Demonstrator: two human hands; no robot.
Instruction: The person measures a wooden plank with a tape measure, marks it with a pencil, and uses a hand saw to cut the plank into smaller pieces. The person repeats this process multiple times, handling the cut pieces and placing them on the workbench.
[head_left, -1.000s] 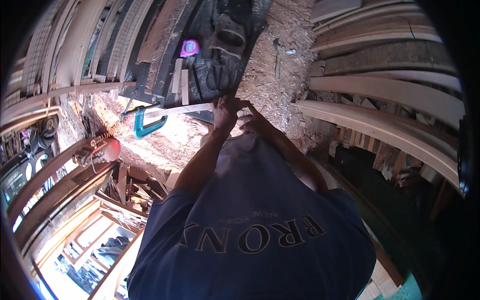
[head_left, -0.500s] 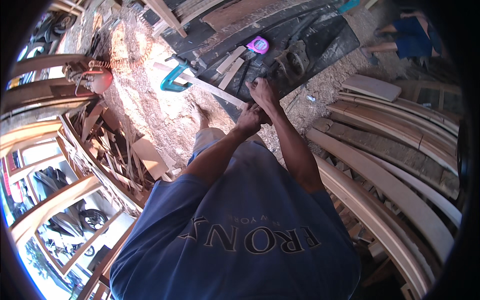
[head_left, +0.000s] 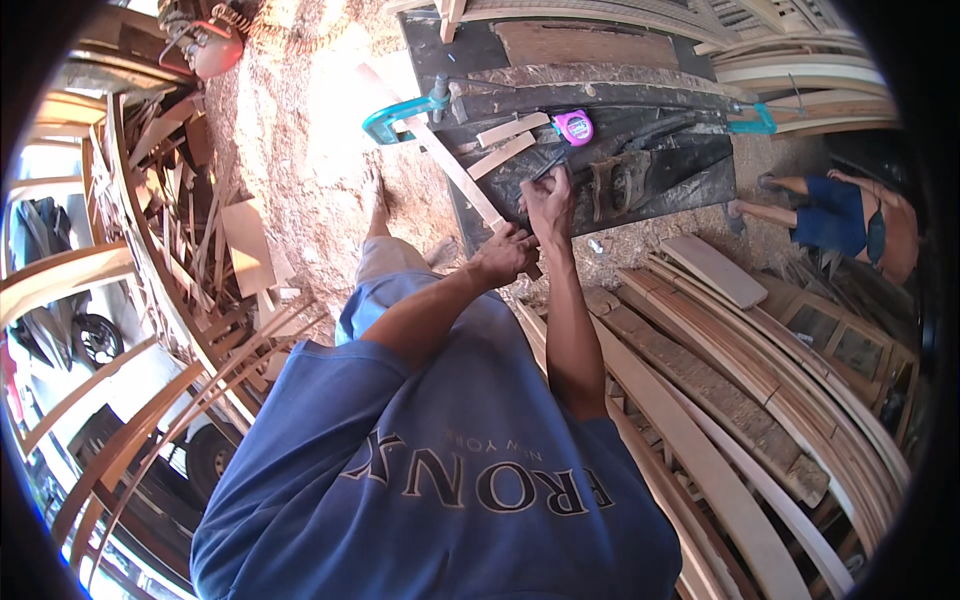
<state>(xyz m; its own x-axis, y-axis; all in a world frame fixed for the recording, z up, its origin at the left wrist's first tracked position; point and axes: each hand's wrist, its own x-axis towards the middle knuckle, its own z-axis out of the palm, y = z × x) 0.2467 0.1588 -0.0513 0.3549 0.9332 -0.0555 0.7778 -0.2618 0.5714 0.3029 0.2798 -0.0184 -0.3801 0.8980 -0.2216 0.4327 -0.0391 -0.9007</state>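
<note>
My left hand (head_left: 505, 257) is closed round the near end of a long, pale wooden strip (head_left: 460, 180). A short bit of wood shows beneath its fingers; how it meets the strip is hidden. Just to the right, my right hand (head_left: 549, 208) is raised over the dark workbench (head_left: 690, 185) with its fingers pinched together. Whatever they hold is too small to tell. A thin dark rod lies by its fingertips. Toward its far end, the strip passes a teal clamp (head_left: 393, 120) at the bench's left edge. Two short wood pieces (head_left: 503, 156) and a pink-purple tape measure (head_left: 573, 127) lie beyond my hands.
A hand plane-like dark tool (head_left: 618, 188) rests on the bench at right. Another teal clamp (head_left: 752, 119) grips its right end. Long boards (head_left: 700, 400) are stacked at lower right. Offcuts (head_left: 245, 245) lie left. Another person (head_left: 850, 215) is at far right.
The view has swung rightward and shifted, bringing more of the bench and the other person into sight. My right hand's fingers now reach nearer the thin rod; my left stays on the strip.
</note>
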